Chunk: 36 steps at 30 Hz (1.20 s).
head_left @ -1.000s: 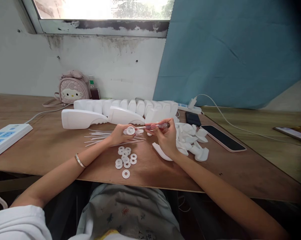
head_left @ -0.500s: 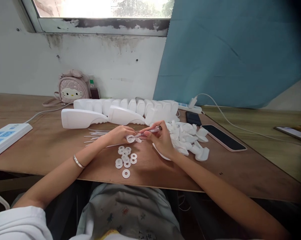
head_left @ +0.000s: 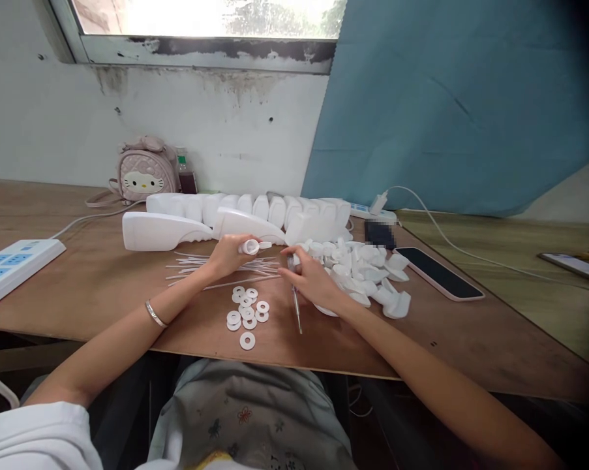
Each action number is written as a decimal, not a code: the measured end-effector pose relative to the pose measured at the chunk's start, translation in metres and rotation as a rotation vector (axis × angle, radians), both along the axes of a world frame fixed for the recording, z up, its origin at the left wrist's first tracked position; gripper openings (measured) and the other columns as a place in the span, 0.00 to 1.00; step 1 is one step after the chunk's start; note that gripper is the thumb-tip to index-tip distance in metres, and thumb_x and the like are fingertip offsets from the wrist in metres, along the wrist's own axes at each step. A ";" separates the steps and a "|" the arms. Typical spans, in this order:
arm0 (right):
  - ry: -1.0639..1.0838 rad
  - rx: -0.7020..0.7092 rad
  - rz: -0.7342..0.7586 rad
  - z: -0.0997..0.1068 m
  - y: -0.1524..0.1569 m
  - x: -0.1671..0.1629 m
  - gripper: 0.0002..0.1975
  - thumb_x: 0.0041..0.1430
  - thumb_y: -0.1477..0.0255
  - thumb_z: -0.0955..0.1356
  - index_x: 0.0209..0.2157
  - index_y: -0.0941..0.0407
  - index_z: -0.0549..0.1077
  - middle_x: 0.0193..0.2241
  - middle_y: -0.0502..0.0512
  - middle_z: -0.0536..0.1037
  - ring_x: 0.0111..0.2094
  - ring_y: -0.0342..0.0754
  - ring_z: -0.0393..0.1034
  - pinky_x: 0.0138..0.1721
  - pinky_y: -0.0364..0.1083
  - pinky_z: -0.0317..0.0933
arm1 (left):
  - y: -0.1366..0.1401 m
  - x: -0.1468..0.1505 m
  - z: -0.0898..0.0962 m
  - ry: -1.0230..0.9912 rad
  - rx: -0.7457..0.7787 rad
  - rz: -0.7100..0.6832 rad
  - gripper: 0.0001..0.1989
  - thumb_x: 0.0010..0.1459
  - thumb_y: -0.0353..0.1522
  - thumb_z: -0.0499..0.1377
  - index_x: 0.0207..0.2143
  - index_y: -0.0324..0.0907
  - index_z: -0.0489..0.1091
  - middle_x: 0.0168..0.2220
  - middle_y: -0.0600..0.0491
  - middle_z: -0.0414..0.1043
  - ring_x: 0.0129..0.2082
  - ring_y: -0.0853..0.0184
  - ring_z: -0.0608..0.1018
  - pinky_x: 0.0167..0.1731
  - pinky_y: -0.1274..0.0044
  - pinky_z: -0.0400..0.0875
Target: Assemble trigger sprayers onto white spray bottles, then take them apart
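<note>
My left hand (head_left: 229, 254) is closed around a small white plastic part (head_left: 250, 247), whose round open end faces me and whose flat tab points right. In my right hand (head_left: 312, 279) is a screwdriver (head_left: 297, 310) with a clear handle, its thin metal shaft pointing down toward the table. A gap separates the two hands. Several flat white washers (head_left: 248, 312) lie on the table in front of them. Thin white strips (head_left: 191, 262) are spread beside and behind my left hand. To the right of my right hand is a heap of white plastic pieces (head_left: 367, 271).
A row of large white plastic shells (head_left: 167, 232) stretches across the back of the brown table (head_left: 103, 287). Two phones, one a pink-edged phone (head_left: 438, 274), lie at the right. A power strip (head_left: 17, 267) sits at left, a pink bag (head_left: 145, 173) and bottle (head_left: 186, 175) behind.
The screwdriver's tip has left the white part and swung down toward the table. My hands have moved apart, and the part in my left hand is raised and turned with its opening toward me.
</note>
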State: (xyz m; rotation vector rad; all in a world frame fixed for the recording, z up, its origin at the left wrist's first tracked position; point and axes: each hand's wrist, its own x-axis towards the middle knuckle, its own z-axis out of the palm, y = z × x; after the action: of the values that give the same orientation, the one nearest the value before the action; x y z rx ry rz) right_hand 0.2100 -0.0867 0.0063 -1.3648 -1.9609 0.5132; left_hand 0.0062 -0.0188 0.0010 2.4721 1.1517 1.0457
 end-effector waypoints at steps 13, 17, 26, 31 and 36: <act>0.637 -0.510 0.185 -0.006 -0.001 -0.017 0.13 0.51 0.63 0.68 0.31 0.59 0.70 0.23 0.53 0.76 0.23 0.43 0.71 0.25 0.43 0.69 | -0.014 0.006 -0.001 0.391 0.438 -0.034 0.14 0.56 0.31 0.53 0.46 0.44 0.68 0.50 0.47 0.67 0.42 0.62 0.73 0.41 0.71 0.64; 0.798 -0.648 0.199 -0.010 0.001 -0.020 0.12 0.44 0.66 0.72 0.26 0.60 0.73 0.24 0.55 0.77 0.26 0.43 0.73 0.29 0.42 0.70 | -0.022 0.011 0.002 0.444 0.554 -0.088 0.14 0.60 0.32 0.49 0.45 0.45 0.68 0.52 0.46 0.66 0.41 0.64 0.72 0.41 0.71 0.63; 0.448 -0.477 0.338 -0.014 -0.003 -0.019 0.14 0.46 0.62 0.70 0.24 0.60 0.73 0.13 0.47 0.69 0.13 0.35 0.58 0.14 0.36 0.52 | -0.011 0.002 0.002 0.233 0.338 0.143 0.15 0.54 0.30 0.53 0.45 0.43 0.68 0.47 0.49 0.70 0.41 0.61 0.73 0.37 0.74 0.65; 0.221 -0.233 0.331 -0.015 -0.007 -0.018 0.11 0.53 0.64 0.66 0.28 0.58 0.73 0.16 0.47 0.70 0.18 0.39 0.63 0.23 0.40 0.57 | -0.004 0.001 0.002 -0.190 0.005 0.231 0.17 0.53 0.43 0.54 0.35 0.38 0.70 0.27 0.51 0.73 0.27 0.66 0.74 0.28 0.77 0.66; -0.211 0.220 0.229 -0.012 0.000 -0.026 0.08 0.57 0.71 0.63 0.29 0.57 0.73 0.26 0.53 0.74 0.31 0.45 0.64 0.35 0.44 0.59 | -0.003 0.007 0.002 -0.619 -0.320 0.071 0.19 0.50 0.44 0.56 0.34 0.36 0.68 0.25 0.53 0.71 0.22 0.67 0.75 0.20 0.79 0.68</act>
State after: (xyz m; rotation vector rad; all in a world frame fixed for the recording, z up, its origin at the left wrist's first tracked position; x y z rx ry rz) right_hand 0.1844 -0.0870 -0.0054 -1.0999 -2.2860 0.2534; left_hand 0.0135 -0.0221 0.0027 1.6946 1.0914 1.3825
